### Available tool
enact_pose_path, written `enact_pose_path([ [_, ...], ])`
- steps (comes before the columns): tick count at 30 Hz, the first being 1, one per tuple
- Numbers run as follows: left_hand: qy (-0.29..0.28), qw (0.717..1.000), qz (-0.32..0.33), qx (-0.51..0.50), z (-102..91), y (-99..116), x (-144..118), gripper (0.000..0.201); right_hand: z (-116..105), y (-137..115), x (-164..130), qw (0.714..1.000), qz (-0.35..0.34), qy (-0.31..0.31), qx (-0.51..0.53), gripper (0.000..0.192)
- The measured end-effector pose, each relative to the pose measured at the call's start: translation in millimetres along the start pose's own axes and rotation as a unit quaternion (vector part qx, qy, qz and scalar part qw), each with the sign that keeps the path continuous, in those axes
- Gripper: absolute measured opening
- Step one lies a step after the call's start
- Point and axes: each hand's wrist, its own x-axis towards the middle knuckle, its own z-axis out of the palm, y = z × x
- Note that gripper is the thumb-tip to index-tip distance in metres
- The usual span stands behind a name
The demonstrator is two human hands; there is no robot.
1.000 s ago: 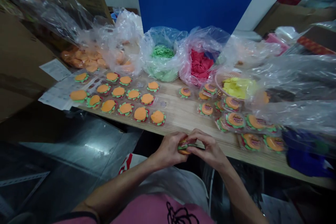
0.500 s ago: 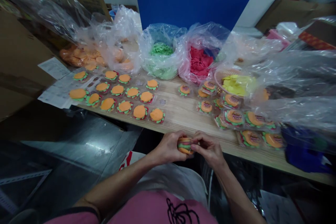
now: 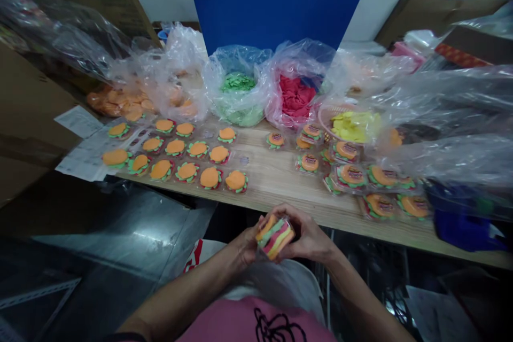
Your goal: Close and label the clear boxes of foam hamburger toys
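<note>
Both my hands hold one toy burger (image 3: 275, 235) just below the front edge of the wooden table (image 3: 280, 181). The burger is tilted on its side, showing orange, green, yellow and red layers inside a clear wrap. My left hand (image 3: 247, 245) grips its left side and my right hand (image 3: 306, 235) wraps over its right side. Rows of finished orange-topped burgers (image 3: 188, 157) lie on the table's left half. Several wrapped burgers (image 3: 360, 181) with labels lie to the right.
Clear plastic bags stand along the table's back: orange pieces (image 3: 128, 101), green pieces (image 3: 238, 93), red pieces (image 3: 294, 96). A basket of yellow pieces (image 3: 352, 125) sits right of them. Cardboard boxes (image 3: 28, 112) stand on the left, a blue bag (image 3: 465, 224) at the right edge.
The burger was flat between my fingers; it is now turned up on its edge and drawn closer to my body. My head has shifted a little.
</note>
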Motion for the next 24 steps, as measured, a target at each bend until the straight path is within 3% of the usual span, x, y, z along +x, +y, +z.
enact_pose_path([
  [3, -0.020, 1.000, 0.001, 0.012, -10.9, 6.0, -8.9, 0.064, 4.6, 6.2, -6.3, 0.995, 0.055, 0.070, -0.037, 0.050],
  [6, 0.025, 0.987, 0.097, 0.127, -19.1, 18.9, -26.5, 0.051, 7.8, 17.1, -17.3, 0.981, 0.085, 0.102, -0.138, 0.043],
  [9, -0.014, 0.926, 0.138, 0.351, -18.3, 28.0, -43.0, 0.033, 13.9, 28.2, -29.6, 0.975, 0.107, 0.042, -0.188, 0.030],
  [11, -0.063, 0.884, 0.128, 0.445, -14.9, 29.8, -49.4, 0.029, 17.4, 33.2, -36.8, 0.976, 0.098, -0.008, -0.194, 0.019],
  [12, -0.080, 0.871, 0.123, 0.468, -13.3, 29.8, -51.1, 0.028, 18.6, 34.8, -39.6, 0.977, 0.089, -0.023, -0.195, 0.023],
  [15, -0.108, 0.849, 0.125, 0.502, -10.7, 28.6, -52.0, 0.026, 22.1, 37.6, -45.3, 0.974, 0.067, -0.030, -0.216, 0.027],
  [20, -0.170, 0.815, 0.127, 0.539, -9.4, 26.4, -50.7, 0.024, 34.7, 40.7, -49.9, 0.956, 0.092, -0.015, -0.279, 0.020],
  [24, -0.164, 0.801, 0.144, 0.557, -5.2, 23.3, -54.8, 0.022, 40.9, 38.7, -52.5, 0.955, 0.077, -0.013, -0.286, 0.016],
])
